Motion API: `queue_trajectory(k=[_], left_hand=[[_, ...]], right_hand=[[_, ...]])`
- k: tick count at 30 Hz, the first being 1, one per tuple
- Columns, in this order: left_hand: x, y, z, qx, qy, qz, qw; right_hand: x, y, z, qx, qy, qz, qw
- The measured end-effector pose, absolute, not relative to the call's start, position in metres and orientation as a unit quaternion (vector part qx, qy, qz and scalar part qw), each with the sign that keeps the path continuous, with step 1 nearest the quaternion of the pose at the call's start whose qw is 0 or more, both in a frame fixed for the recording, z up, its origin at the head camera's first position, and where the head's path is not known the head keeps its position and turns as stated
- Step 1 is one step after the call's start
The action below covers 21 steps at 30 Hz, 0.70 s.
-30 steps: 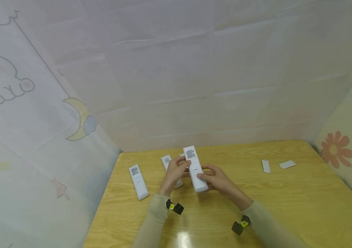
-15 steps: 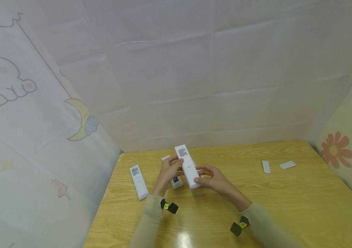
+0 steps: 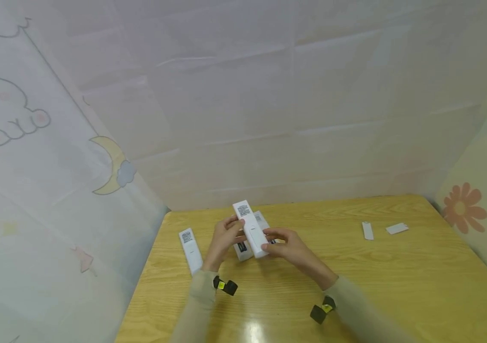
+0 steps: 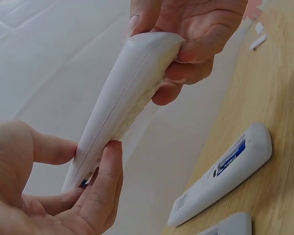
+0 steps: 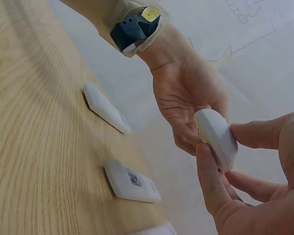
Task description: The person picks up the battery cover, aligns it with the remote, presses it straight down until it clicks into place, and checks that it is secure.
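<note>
Both hands hold a white remote control above the table, its back turned up with a label and a fitted battery cover. My left hand grips the labelled far end between thumb and fingers. At the near end my right hand pinches the remote, thumb close to the cover. Beneath lie two more remotes, one partly hidden on the left and another on the right. In the left wrist view, a remote on the table has an uncovered compartment with blue batteries inside.
Another remote, back up with its cover on, lies at the left of the wooden table. Two loose battery covers, one upright and one slanted, lie toward the right. A cloth backdrop rises behind the table.
Both hands have carried the held remote to the left. The remote lying behind on the right has come into sight, along with the battery compartment of the one on the left.
</note>
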<state>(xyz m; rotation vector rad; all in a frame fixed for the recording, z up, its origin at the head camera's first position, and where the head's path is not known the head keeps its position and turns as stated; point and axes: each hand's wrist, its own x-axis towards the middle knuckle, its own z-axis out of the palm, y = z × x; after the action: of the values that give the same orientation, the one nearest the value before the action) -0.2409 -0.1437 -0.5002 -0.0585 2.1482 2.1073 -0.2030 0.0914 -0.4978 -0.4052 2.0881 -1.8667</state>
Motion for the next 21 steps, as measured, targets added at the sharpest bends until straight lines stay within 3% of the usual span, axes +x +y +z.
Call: queue_trajectory(k=[21], left_hand=[[-0.241,-0.174,-0.502,-0.062,0.716,0.693,0.046]], right_hand=[[-0.211,0.052,-0.507,-0.124,0.715,-0.677,0.128]])
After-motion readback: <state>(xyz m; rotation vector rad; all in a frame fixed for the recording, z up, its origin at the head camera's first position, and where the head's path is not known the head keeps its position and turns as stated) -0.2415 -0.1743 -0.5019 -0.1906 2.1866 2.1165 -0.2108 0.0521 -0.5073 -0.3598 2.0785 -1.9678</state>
